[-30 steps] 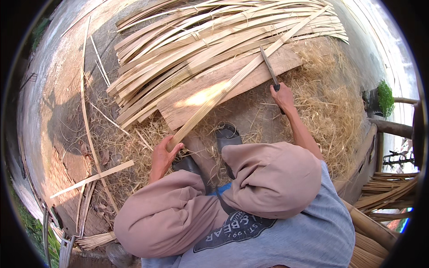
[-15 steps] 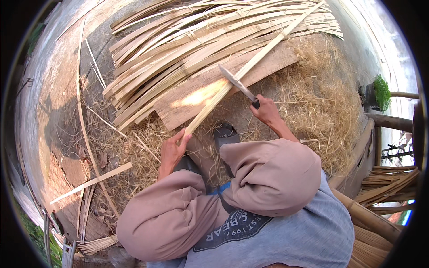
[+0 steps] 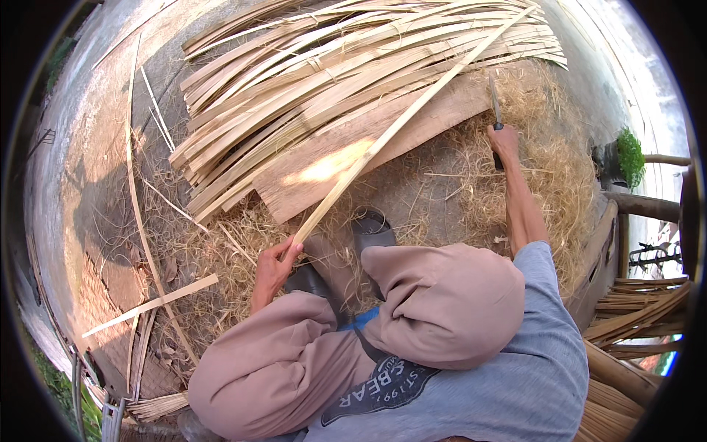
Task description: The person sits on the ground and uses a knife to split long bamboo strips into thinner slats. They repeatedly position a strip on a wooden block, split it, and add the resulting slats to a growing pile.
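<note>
My left hand [image 3: 274, 269] is closed round the near end of a long pale bamboo strip [image 3: 390, 132]. The strip slants away to the upper right, crossing a flat wooden board [image 3: 309, 168] and a pile of split strips. Over to the right, at arm's length, my right hand [image 3: 504, 140] grips the black handle of a knife [image 3: 496, 103]. Its blade points away from me, near the right end of the board and apart from the strip.
Many split bamboo strips [image 3: 294, 96] lie in a pile beyond the board. Curly shavings [image 3: 545, 184] cover the ground to the right and left. Loose strips [image 3: 151, 302] lie crossed at the left. A green plant [image 3: 630, 153] and bamboo poles [image 3: 641, 202] stand at the right.
The knife has moved off the strip, away and to the right, as my right arm straightened. My left hand has shifted slightly nearer with the strip.
</note>
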`<action>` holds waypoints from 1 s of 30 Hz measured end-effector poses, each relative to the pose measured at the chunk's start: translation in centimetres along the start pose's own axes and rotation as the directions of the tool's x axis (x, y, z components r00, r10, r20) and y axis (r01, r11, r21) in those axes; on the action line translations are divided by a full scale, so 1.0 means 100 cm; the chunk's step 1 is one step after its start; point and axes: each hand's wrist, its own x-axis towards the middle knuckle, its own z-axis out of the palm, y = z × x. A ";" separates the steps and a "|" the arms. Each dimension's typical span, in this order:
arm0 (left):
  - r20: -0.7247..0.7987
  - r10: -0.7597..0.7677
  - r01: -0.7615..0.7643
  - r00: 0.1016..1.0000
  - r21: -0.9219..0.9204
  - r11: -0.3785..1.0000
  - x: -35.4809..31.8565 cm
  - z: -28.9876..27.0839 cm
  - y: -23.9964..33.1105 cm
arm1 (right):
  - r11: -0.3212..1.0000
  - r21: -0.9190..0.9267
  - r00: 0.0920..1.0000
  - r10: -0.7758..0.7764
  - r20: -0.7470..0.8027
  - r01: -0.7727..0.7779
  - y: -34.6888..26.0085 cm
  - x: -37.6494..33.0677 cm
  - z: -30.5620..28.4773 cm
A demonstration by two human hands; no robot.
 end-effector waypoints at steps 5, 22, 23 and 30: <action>0.093 -0.255 0.242 0.962 0.132 0.961 -0.005 0.004 0.046 | 0.978 0.205 0.945 -0.108 0.307 0.045 -0.100 -0.078 0.027; -0.047 0.071 -0.045 0.996 0.418 0.907 0.014 0.014 0.032 | 0.776 0.196 0.645 -0.613 0.456 0.599 -0.145 -0.230 0.059; -0.034 0.042 -0.025 0.999 0.400 0.916 0.009 0.020 0.032 | 0.927 0.148 0.855 -0.375 0.360 0.344 -0.120 -0.190 0.065; -0.041 0.047 -0.026 0.998 0.412 0.911 0.012 0.022 0.021 | 0.945 0.187 0.891 -0.318 0.324 0.269 -0.136 -0.174 0.047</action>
